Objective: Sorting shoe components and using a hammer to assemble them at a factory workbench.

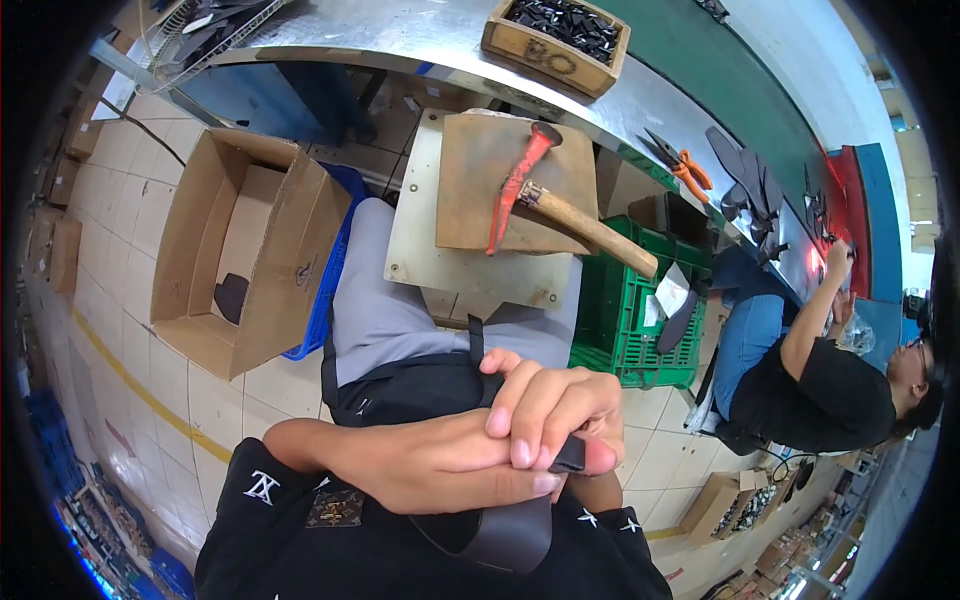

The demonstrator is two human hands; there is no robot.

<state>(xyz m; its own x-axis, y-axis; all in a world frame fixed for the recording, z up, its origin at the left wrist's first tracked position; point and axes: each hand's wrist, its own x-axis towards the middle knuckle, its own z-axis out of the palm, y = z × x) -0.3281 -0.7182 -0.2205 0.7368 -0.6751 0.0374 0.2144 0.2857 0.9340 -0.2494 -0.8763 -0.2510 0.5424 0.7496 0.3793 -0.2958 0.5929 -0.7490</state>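
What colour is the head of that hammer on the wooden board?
Red. The hammer head shows best in the head view, on a pale wooden handle.

Bright, even indoor light from overhead, with soft, short shadows. Strong glare along the curved steel workbench (420, 30) at the top. Heavy fisheye bending: straight edges bowed, black vignette around the rim. Sharp in the centre, on the hammer (560, 205); slightly soft on the clasped hands up close; smeared, dim detail toward the lower corners.

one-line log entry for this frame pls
left hand: gripping black insole piece | right hand: clasped over it | hammer: lying on wooden block, untouched
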